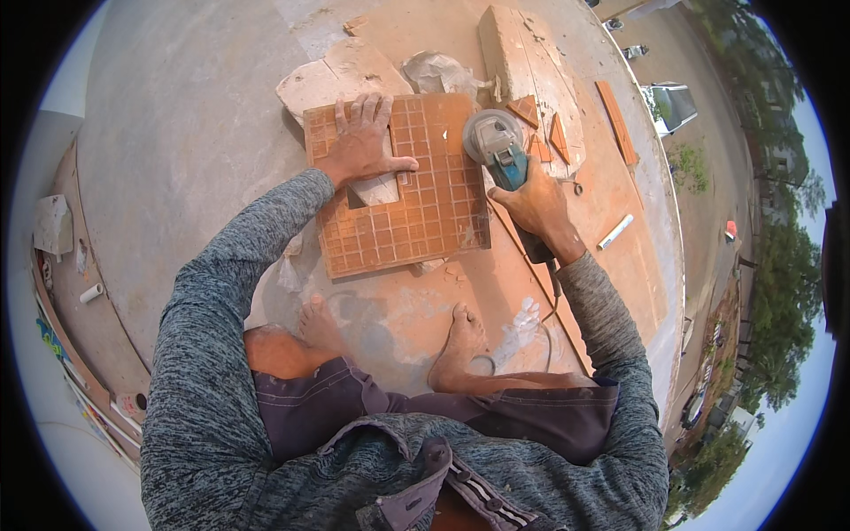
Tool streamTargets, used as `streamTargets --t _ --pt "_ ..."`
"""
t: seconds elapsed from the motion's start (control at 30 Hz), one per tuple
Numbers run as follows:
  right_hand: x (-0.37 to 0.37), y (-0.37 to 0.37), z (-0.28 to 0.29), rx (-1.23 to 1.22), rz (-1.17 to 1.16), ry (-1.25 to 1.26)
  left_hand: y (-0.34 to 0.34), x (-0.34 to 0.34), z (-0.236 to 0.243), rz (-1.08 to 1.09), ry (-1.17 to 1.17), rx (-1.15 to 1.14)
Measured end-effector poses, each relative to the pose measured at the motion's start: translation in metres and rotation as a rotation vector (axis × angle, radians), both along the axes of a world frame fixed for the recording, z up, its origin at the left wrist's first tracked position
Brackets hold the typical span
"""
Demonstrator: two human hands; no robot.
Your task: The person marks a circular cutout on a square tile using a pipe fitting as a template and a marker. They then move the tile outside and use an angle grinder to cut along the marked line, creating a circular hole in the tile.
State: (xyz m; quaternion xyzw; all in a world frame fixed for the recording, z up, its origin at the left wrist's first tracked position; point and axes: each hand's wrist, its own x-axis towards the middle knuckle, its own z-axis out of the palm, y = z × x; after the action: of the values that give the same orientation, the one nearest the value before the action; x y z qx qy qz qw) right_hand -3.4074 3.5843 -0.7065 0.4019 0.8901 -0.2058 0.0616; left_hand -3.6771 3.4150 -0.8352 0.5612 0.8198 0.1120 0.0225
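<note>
An orange-brown tile lies with its gridded back face up, propped on a pale block. A notch is cut into it near my left hand, and the pale block shows through. My left hand rests spread on the tile's upper left part, fingers pointing away from me and thumb stretched to the right. In my right hand is a teal and grey angle grinder, gripped round its body. The grinder's disc and guard sit at the tile's right edge; whether the disc touches the tile I cannot tell.
Triangular tile offcuts lie right of the grinder, by a long pale block. Crumpled plastic sits behind the tile. A white tube and a tile strip lie farther right, near the slab's edge. The grinder's cord trails toward my feet.
</note>
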Motion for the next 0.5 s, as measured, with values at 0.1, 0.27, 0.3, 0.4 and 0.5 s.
streamTargets --t 0.1,0.27,0.3,0.4,0.5 --pt "0.0004 0.0017 -0.0042 0.006 0.005 -0.027 0.0002 -0.0006 0.0000 -0.002 -0.003 -0.013" --pt "0.0004 -0.0011 -0.0044 -0.002 0.007 0.015 -0.0006 -0.0008 -0.0025 0.000 -0.020 0.017" --pt "0.0007 -0.0012 -0.0047 0.000 0.008 0.022 -0.0005 -0.0005 -0.0027 0.000 -0.021 0.017" --pt "0.0004 0.0009 -0.0046 -0.042 -0.005 -0.025 -0.0002 -0.0008 -0.0034 -0.001 -0.006 0.014" --pt "0.0011 0.0005 -0.0063 -0.028 -0.002 -0.016 0.0003 -0.0002 -0.0020 -0.006 -0.005 0.020"
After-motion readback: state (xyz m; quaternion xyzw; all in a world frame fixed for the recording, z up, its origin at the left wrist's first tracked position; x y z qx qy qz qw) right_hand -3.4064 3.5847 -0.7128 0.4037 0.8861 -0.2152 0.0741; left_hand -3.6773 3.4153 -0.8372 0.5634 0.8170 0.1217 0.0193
